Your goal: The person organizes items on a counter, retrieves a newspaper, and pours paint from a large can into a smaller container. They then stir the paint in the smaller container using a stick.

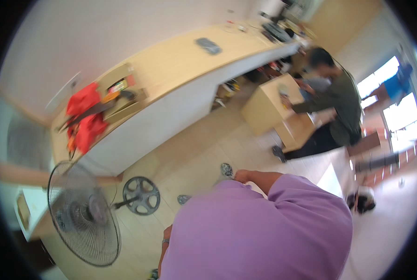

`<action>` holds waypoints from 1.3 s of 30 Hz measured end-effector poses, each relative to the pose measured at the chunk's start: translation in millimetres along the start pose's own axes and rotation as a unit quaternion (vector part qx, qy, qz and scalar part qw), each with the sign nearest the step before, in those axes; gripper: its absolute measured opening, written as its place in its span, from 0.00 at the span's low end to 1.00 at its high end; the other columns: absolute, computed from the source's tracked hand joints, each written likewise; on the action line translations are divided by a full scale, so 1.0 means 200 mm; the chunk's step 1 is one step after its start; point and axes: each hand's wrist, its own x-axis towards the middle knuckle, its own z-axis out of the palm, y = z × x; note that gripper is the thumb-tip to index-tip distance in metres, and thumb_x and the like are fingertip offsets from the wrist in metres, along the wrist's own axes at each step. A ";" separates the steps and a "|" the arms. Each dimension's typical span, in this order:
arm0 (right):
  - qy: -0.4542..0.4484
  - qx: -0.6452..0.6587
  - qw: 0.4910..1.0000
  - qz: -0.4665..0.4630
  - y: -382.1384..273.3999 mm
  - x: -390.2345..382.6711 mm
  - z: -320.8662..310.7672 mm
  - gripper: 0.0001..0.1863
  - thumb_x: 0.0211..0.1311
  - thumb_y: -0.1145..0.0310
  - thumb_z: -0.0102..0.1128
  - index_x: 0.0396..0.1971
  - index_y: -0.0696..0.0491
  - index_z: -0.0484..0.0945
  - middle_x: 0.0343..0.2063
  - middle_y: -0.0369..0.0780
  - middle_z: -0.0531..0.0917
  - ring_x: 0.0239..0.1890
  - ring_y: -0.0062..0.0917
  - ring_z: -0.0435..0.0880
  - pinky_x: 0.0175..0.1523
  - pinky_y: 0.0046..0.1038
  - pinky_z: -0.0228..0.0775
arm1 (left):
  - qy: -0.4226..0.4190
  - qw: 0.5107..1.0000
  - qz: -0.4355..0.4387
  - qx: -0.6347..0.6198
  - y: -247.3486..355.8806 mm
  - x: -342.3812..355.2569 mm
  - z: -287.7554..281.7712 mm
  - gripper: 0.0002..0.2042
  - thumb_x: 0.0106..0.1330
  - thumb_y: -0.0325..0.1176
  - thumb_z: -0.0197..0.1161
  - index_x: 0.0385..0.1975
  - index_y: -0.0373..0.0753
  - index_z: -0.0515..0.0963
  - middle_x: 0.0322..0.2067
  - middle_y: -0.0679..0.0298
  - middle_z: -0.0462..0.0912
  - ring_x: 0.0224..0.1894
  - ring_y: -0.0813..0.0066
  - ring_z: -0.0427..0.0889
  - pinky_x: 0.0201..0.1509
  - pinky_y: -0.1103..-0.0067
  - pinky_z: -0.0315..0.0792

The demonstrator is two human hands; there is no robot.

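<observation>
My right hand is in front of the lower edge of my purple shirt. Its fingers look curled, and anything inside them is hidden by the hand and blur. Just past it shows a grey patterned shoe on the floor, with another shoe to its left. Only a sliver of my left hand shows at the shirt's left side, above a wristband; its fingers are hidden. Nearest to that hand is a black standing fan with a round spoked base.
A long pale wooden counter runs along the wall. It carries a red bag, an open cardboard box and a grey object. A co-worker crouches by a wooden box. Another person is by the windows.
</observation>
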 end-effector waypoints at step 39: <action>0.704 0.534 -0.218 0.415 0.74 -1.84 0.32 0.15 0.70 0.55 0.61 0.40 0.52 0.78 0.32 0.36 0.80 0.30 0.23 0.80 0.32 0.24 0.74 | -0.219 0.957 -0.180 -0.060 1.79 2.03 -1.25 0.23 0.68 0.52 0.59 0.45 0.34 0.80 0.33 0.61 0.83 0.35 0.68 0.82 0.36 0.71 0.77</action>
